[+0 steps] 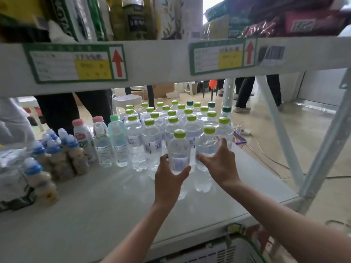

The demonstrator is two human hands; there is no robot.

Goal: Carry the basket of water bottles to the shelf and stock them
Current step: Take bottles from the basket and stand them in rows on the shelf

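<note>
Bright, even daylight fills the scene, strongest from a blown-out white window (210, 4) far above and behind the two gripping hands. The white shelf surface (106, 202) just below the left hand (169, 179) and right hand (220, 166) glows with soft reflections of the clear bottles (179, 150); shadows there are faint. Wide-angle distortion bows the upper shelf edge (161, 59) overhead. Labels on it are smeared unreadable, and the goods far left of the grip are blurred.

2 front bottles (179, 150) upright on shelf (114, 196), green caps
</note>
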